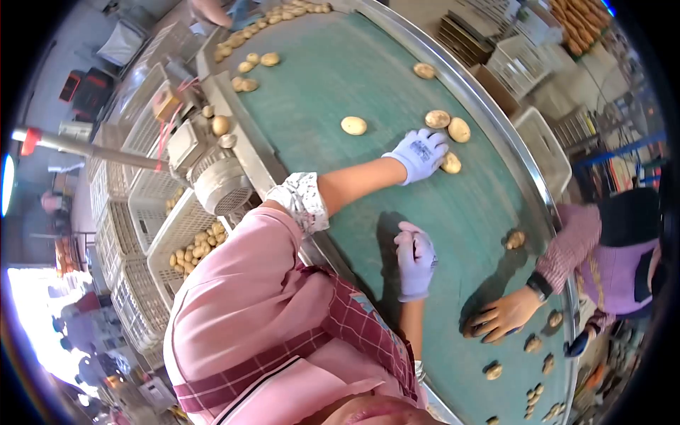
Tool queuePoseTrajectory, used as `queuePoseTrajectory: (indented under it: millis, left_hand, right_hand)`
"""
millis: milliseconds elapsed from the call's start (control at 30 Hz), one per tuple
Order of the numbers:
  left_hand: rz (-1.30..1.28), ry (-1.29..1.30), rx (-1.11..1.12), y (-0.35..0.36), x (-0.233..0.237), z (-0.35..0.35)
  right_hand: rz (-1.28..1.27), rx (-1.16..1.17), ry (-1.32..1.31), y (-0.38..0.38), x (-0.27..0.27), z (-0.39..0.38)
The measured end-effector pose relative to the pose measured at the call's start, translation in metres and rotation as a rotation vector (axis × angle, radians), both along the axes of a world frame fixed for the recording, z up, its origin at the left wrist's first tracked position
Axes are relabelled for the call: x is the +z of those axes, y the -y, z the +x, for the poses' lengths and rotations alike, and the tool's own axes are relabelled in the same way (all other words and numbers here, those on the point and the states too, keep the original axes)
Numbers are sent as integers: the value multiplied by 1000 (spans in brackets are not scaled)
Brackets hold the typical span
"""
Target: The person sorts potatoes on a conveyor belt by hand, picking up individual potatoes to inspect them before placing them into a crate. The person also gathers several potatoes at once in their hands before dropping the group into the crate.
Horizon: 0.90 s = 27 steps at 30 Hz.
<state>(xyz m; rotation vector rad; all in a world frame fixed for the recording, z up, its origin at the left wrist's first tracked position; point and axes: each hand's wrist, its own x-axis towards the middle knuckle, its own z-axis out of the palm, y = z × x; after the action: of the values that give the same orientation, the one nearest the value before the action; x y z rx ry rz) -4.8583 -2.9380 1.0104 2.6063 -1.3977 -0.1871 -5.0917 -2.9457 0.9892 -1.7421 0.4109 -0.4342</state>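
My left hand [419,154], in a white-lavender glove with print on its back, reaches low over the green conveyor belt [319,106], fingers stretched out. A potato [450,163] lies right at its fingertips. Just beyond are two more potatoes, a brownish one [437,119] and a paler one [459,129]. Another potato [353,126] rests alone to the left of that hand. Closer to my body, my right hand [416,261], gloved likewise, is held above the belt with its fingers curled in; what they hold, if anything, is hidden.
Across the belt, a co-worker's hand [506,313] rests on the belt, potatoes scattered nearby. A metal rail [496,113] edges the far side. On my side stand a motor [221,185] and stacked white crates [134,297], one holding potatoes [198,249]. More potatoes [269,21] line the belt's end.
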Motion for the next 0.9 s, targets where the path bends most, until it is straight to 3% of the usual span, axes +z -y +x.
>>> queuePoseTrajectory:
  millis: [67,100,167,200,267,367,433,533,567,600,667,700,733,800,900]
  left_hand:
    - [171,97,-23,-26,-9,0]
    - [10,-133,-14,-40,-4,-6]
    - [-314,-604,-41,-69,23,-13]
    - [-535,-637,-165,-72,28,-27]
    - [-844,-851,-313,-79,37,-67]
    - [-741,-994,-259,-82,52,-100]
    - [-626,-1163,-147,-82,67,-108]
    - [-592,-1079,-310,-74,73,-116]
    - [-774,-1071,-419,-64,65,-121]
    - [-822,-1282,-373,-57,57,-123]
    - [-881,-1707,-240,-45,50,-137]
    - [-1009,-1682,-178,-38,50,-144]
    - [-1052,-1803,24,-34,54,-150]
    - [-888,-1311,-52,-34,56,-139]
    - [-826,-1187,-252,-26,60,-147]
  right_hand:
    - [-190,53,88,3,2,3]
    - [-287,68,124,3,3,1]
    - [-32,37,99,-6,23,4]
    - [94,-11,73,-4,29,-2]
    - [793,111,125,8,34,0]
    - [1252,310,400,9,25,-4]
    - [1348,263,411,3,36,-8]
    - [1506,223,390,3,52,-23]
    - [1424,243,388,6,51,-28]
    - [1347,257,384,10,47,-32]
    - [1154,181,373,12,46,-52]
    - [1029,101,365,12,53,-58]
    - [897,28,360,16,62,-61]
    - [646,-115,318,26,79,-69]
    - [482,-123,213,56,79,-83]
